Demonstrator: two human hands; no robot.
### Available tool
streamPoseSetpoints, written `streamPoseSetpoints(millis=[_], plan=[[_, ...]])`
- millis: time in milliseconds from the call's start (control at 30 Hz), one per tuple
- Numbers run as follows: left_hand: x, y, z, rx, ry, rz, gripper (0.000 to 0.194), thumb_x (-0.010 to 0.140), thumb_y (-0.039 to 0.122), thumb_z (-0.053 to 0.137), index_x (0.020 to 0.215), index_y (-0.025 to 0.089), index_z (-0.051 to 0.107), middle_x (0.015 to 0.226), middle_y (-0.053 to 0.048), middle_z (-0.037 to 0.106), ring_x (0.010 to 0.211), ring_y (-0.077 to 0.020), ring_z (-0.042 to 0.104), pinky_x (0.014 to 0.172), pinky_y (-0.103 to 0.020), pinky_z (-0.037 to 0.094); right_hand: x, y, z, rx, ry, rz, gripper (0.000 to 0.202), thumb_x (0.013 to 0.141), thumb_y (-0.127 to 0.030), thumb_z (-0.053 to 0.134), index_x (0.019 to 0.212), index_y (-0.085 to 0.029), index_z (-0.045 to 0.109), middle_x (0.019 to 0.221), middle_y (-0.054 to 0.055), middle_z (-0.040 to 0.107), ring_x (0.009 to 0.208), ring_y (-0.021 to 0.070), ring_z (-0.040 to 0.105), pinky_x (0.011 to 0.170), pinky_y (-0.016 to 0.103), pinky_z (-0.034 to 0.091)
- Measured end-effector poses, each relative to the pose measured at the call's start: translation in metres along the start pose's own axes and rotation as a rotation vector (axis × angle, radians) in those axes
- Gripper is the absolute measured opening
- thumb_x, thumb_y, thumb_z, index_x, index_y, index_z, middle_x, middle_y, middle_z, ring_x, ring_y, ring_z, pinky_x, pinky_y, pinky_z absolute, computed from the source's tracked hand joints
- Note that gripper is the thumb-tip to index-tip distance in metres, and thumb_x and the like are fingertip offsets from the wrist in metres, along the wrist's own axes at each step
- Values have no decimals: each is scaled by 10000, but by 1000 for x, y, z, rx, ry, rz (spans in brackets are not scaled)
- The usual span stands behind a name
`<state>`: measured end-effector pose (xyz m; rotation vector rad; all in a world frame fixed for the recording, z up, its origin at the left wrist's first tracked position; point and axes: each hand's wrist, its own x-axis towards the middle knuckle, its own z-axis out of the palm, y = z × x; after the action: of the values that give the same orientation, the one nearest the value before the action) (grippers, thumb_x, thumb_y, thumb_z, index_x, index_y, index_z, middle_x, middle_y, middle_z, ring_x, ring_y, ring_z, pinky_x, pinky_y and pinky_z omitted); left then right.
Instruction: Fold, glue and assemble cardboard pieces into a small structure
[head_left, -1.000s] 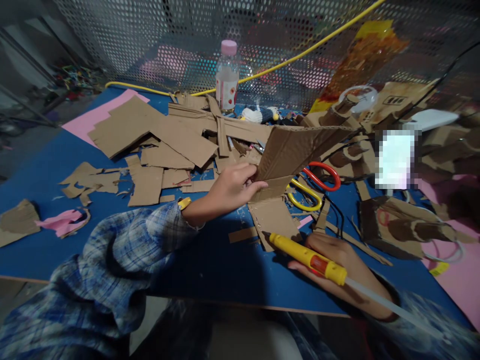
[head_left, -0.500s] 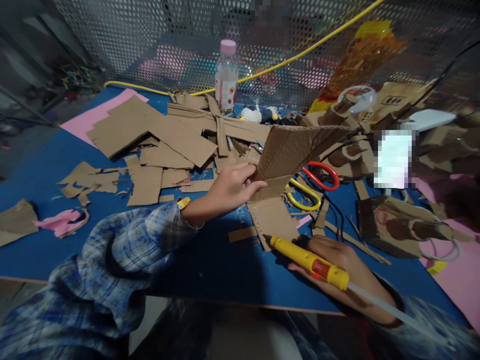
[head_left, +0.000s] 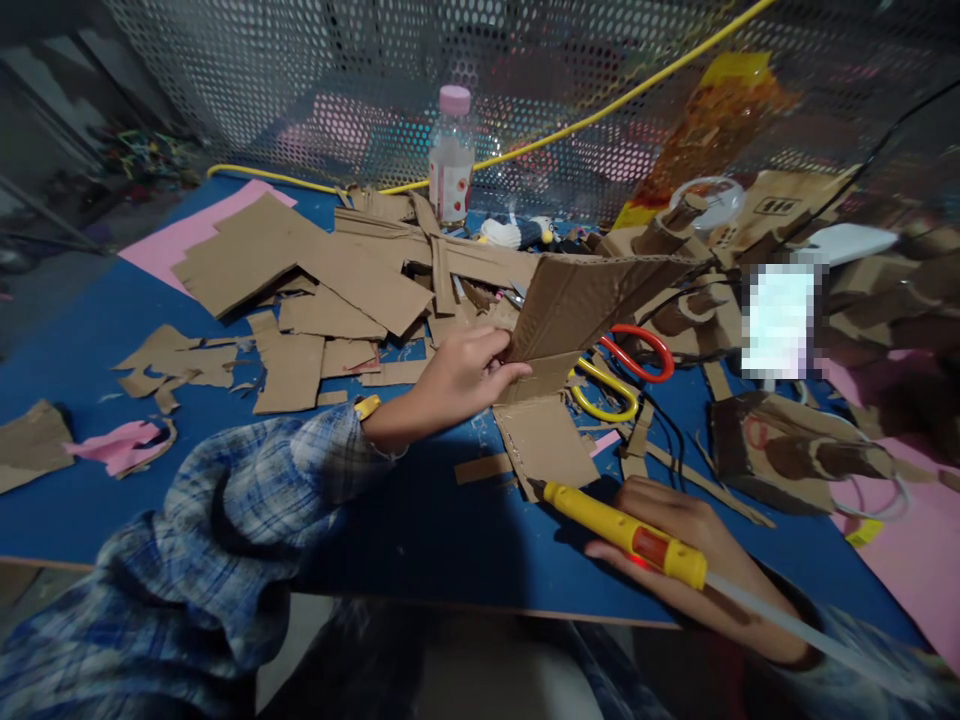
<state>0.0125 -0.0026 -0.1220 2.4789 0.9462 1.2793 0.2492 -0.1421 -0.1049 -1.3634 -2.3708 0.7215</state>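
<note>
My left hand pinches the left edge of a folded cardboard piece, whose upper part stands tilted up off the table. Its lower flap lies flat toward me. In my right hand is a yellow hot glue gun, with a long pale glue stick coming out of its back end. The dark nozzle sits at the near left corner of the flap; whether it touches, I cannot tell. A red light glows under the gun. Scissors with one red and one yellow handle lie just behind the flap.
Cardboard sheets and scraps cover the left and middle of the blue table. A bottle with a pink cap stands by the perforated metal screen. Cardboard constructions, cables and a lit, blurred-out screen are at right.
The glue gun has shifted slightly right and toward me, its nozzle now at the flap's near corner. My left hand keeps its hold on the cardboard.
</note>
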Motion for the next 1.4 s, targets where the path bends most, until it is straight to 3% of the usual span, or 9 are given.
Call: streamPoseSetpoints(millis=[133,333,533,700,800,1400], plan=[[0,0,0,-1,-1,3,341,785,244,671,574,166,415,566,39,462,519,-88,426,495,-214,309,-1,-2,-3,107,10,20,121,832,-331,627,836,-211,634,894,62,645,844,181,629,711,288,518],[1,1,-1,-7,-13,-17,339,786,246,667,574,167,415,562,41,455,512,-85,421,485,-213,306,-3,2,1,105,20,20,81,827,-288,631,827,-211,606,783,43,633,729,166,614,621,272,505],[0,1,0,-11,-8,-12,345,775,233,681,572,168,409,566,42,455,518,-86,423,486,-214,302,-1,4,4,81,67,-30,96,812,-280,645,815,-213,576,879,62,645,904,213,625,762,319,515],[0,1,0,-27,-7,-12,341,776,230,679,573,168,413,569,36,468,523,-91,426,499,-218,316,-2,1,6,86,37,19,116,845,-256,556,758,-238,481,690,27,545,633,192,556,553,326,441],[0,1,0,-22,-18,-26,334,785,246,671,578,169,420,572,34,475,526,-95,431,500,-220,321,-3,0,6,55,47,30,165,836,-264,526,723,-249,407,649,16,483,583,200,515,506,339,392],[1,0,0,12,25,29,350,768,222,690,562,161,413,556,44,452,507,-80,421,470,-206,281,-16,23,18,4,101,-56,221,864,-278,480,703,-217,342,645,-25,386,575,140,380,517,261,273]])
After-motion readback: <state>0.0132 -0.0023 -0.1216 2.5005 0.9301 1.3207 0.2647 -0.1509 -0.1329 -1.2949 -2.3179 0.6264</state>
